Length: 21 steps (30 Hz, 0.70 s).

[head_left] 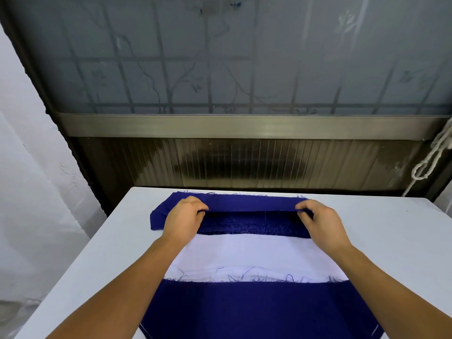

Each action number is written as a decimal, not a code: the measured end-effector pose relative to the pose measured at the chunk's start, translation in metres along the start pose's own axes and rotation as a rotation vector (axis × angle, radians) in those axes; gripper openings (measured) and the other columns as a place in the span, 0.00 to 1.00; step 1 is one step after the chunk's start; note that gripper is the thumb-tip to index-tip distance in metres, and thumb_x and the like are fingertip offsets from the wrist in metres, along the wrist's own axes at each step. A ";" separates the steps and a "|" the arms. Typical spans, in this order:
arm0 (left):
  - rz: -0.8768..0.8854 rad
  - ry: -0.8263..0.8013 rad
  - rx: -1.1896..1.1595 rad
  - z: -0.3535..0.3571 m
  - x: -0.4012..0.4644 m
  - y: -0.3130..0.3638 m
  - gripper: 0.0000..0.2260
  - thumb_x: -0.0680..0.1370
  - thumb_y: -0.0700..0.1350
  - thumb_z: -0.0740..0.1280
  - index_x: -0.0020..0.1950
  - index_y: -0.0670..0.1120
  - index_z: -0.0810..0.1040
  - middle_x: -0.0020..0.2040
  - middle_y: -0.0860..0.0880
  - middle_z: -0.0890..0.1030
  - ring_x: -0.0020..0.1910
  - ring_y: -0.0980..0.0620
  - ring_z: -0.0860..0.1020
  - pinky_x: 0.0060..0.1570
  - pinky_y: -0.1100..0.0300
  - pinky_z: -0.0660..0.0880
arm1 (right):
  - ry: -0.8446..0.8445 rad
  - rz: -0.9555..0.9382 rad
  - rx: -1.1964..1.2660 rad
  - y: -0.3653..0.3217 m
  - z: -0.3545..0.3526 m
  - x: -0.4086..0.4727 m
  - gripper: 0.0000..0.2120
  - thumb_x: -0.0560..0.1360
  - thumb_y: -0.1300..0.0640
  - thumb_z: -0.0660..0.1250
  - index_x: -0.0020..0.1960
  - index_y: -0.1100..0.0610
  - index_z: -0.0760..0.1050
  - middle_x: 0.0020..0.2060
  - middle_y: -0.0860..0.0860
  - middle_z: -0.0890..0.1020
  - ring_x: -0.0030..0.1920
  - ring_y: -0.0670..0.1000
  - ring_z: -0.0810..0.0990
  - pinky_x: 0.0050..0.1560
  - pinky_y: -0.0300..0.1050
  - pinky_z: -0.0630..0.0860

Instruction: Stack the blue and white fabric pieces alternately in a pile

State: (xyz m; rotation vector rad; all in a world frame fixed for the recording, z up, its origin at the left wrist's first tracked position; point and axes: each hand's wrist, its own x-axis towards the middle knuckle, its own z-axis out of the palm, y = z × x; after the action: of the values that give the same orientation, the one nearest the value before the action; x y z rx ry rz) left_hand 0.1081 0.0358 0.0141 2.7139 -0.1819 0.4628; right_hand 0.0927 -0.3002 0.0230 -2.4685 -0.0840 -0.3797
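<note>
Both hands were out over the far half of the table (pixel 381 231), each pinching the near edge of the top blue piece (pixel 244 204) of the far blue stack (pixel 159 217).

Left hand (pixel 184 217): fingers curled, thumb and fingertips clamped on the blue edge at its left end. Back of the hand faced the camera, and the rest of that stack stuck out past it to the left.

Right hand (pixel 318 220): same grip, fingers curled, pinching the same edge at its right end. The piece ran taut between the two hands, lifted clear of the layers under it; a dark gap showed below the lifted edge, with frayed blue layers visible in it.

The far edge of the lifted piece lay near the table's far edge, roughly parallel to it, with loose threads sticking out.

Just nearer than the hands, under the wrists, lay a white piece (pixel 244 255), flat, with a frayed near edge carrying blue threads. It touched or overlapped the far blue stack along its far side; can't tell which.

Nearest the camera, a second blue piece (pixel 256 311) lay flat at the table's near edge, between the forearms, running under the white piece's frayed edge.

A white rope (pixel 433 157) hung off to the right, beyond the table's far right corner, in front of a frosted window (pixel 244 57).
</note>
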 end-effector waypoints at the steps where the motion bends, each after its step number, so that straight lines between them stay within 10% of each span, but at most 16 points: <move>1: 0.027 0.045 0.013 -0.007 -0.003 0.001 0.10 0.80 0.42 0.64 0.58 0.50 0.82 0.57 0.53 0.80 0.56 0.55 0.76 0.55 0.63 0.73 | 0.051 -0.044 -0.022 -0.004 -0.004 -0.004 0.08 0.79 0.61 0.64 0.54 0.51 0.79 0.49 0.46 0.81 0.47 0.45 0.77 0.49 0.41 0.77; 8: 0.169 0.170 0.075 -0.080 -0.050 0.014 0.05 0.75 0.44 0.72 0.51 0.50 0.83 0.46 0.55 0.82 0.46 0.56 0.78 0.45 0.64 0.73 | 0.078 -0.121 0.033 -0.030 -0.054 -0.055 0.09 0.78 0.58 0.66 0.49 0.44 0.77 0.45 0.38 0.81 0.45 0.41 0.78 0.43 0.31 0.70; 17: 0.096 -0.789 -0.236 -0.118 -0.096 -0.001 0.04 0.76 0.52 0.68 0.42 0.60 0.80 0.41 0.60 0.81 0.40 0.59 0.79 0.40 0.67 0.73 | -0.665 0.119 0.230 -0.016 -0.077 -0.095 0.05 0.76 0.56 0.68 0.42 0.53 0.81 0.40 0.50 0.85 0.41 0.52 0.83 0.41 0.41 0.77; 21: 0.067 -0.744 -0.178 -0.102 -0.099 -0.001 0.08 0.77 0.50 0.68 0.40 0.61 0.79 0.41 0.62 0.80 0.42 0.60 0.78 0.45 0.62 0.75 | -0.578 0.078 0.141 -0.013 -0.063 -0.095 0.07 0.77 0.58 0.68 0.41 0.51 0.79 0.38 0.47 0.84 0.39 0.50 0.81 0.41 0.39 0.75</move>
State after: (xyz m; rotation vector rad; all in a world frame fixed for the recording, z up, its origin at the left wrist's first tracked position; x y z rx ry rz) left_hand -0.0145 0.0828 0.0688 2.5746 -0.4808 -0.5420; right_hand -0.0161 -0.3244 0.0510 -2.3573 -0.2426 0.3690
